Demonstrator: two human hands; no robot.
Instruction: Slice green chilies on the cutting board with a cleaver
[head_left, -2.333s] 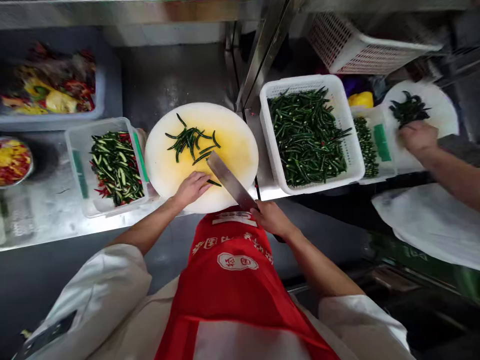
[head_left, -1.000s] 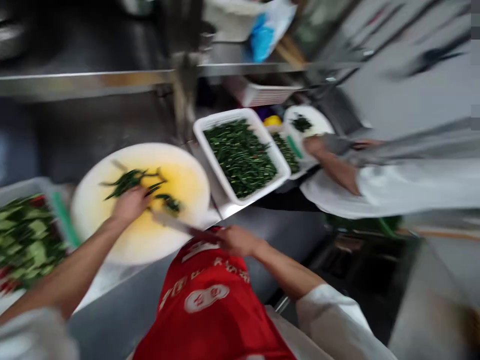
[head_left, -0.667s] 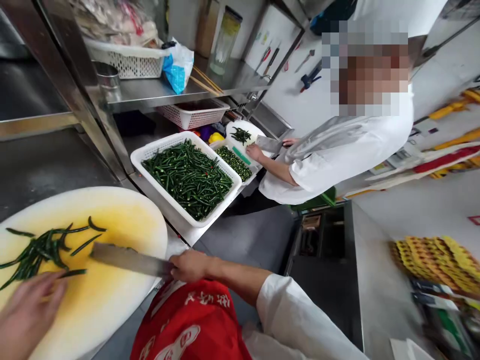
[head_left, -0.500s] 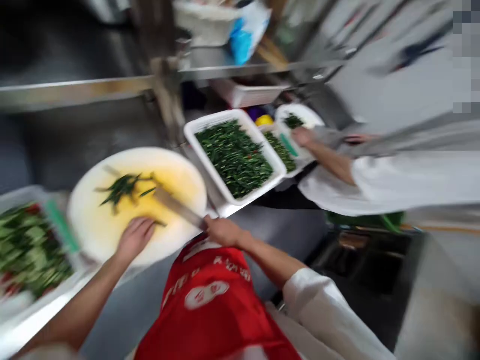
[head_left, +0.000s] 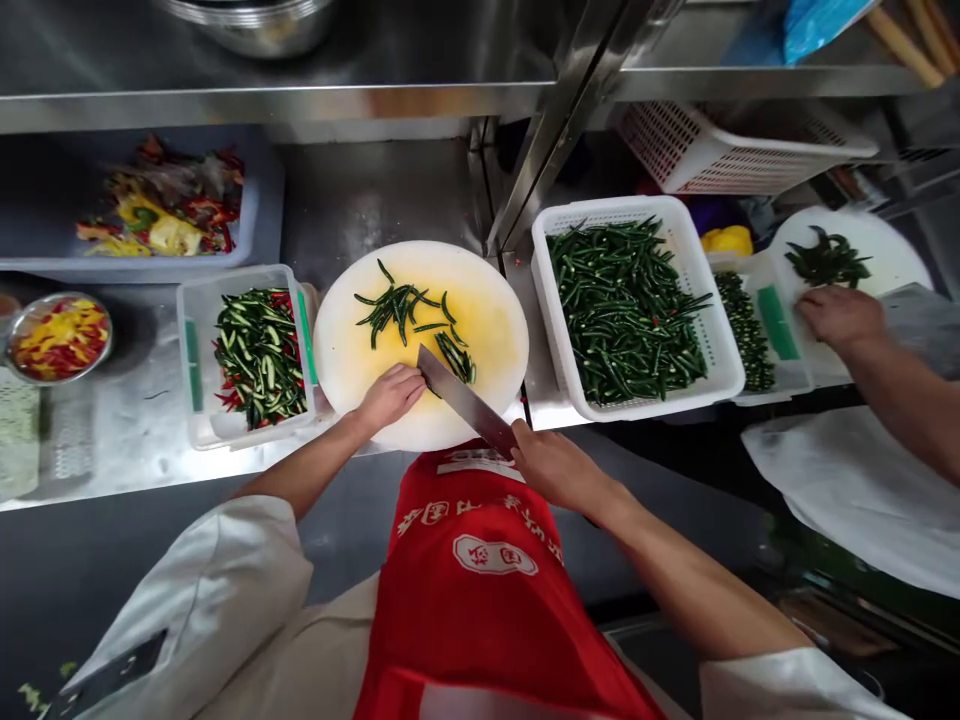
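Head view: I see the right hand (head_left: 555, 464) gripping the knife (head_left: 466, 403), tip toward ten o'clock beside the left hand (head_left: 391, 396), whose hold I can't tell; if the peppers (head_left: 459, 362) roll, I'd fear a cut.

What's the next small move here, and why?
Probably draw the left hand back slightly before any cut. It sits right beside the far end of the knife, which the right hand grips over the cutting board; whether hand and blade touch isn't clear.
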